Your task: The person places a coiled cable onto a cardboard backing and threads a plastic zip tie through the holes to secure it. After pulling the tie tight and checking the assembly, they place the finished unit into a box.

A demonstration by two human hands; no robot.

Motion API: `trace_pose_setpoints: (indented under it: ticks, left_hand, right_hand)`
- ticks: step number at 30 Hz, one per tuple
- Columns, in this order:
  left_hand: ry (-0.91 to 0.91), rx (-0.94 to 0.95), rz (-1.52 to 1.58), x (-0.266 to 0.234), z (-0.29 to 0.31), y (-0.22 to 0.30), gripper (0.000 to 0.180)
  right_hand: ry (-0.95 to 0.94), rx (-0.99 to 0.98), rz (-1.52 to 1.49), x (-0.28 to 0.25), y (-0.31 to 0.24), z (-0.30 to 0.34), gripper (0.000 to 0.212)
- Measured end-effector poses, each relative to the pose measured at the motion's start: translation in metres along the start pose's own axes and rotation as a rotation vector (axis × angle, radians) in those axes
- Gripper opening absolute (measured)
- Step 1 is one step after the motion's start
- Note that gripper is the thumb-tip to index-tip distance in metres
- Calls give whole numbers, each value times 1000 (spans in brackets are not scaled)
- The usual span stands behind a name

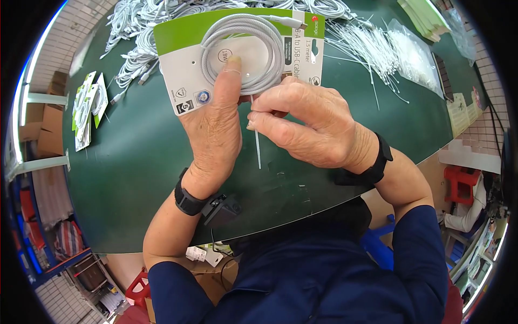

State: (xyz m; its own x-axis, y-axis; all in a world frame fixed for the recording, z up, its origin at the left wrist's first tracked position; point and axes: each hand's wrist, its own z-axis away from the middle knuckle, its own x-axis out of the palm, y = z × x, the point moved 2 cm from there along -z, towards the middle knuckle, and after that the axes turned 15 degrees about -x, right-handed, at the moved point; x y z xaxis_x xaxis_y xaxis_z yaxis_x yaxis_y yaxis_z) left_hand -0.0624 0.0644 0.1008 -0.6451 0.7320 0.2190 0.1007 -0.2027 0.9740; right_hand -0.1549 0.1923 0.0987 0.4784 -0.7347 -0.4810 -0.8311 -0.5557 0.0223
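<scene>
My left hand (216, 116) grips a white and green packaging card (183, 75) from below, its thumb pressed over the card's front. A coiled light grey USB cable (209, 70) lies against that card, one connector pointing to the upper right. Just below the coil, my right hand (310, 121) pinches a thin white cable tie (257, 143) between thumb and forefinger. The tie's tail hangs down past the fingertips. Where the tie passes behind the thumb and card cannot be seen.
Bundled white cables (140, 51) heap along the table's far edge. Loose white cable ties (367, 51) spread at the far right beside a clear plastic bag (415, 56). Carded cables (86, 110) lie at the left. Green-edged cards (423, 19) are stacked at the far right corner.
</scene>
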Motion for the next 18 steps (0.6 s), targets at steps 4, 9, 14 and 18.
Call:
trace_pose_setpoints:
  ticks: [4, 9, 14, 18]
  left_hand:
    - [46, 24, 89, 7, 1, 6, 37]
    - [60, 26, 71, 8, 3, 5, 37]
    - [82, 34, -18, 3, 2, 2, 39]
    - [73, 77, -31, 1, 1, -2, 40]
  right_hand:
    - [27, -19, -58, -1, -3, -2, 28]
    - [28, -47, -82, -2, -4, -3, 28]
    - [41, -88, -63, 0, -3, -4, 27]
    - [44, -89, -48, 0, -3, -5, 25]
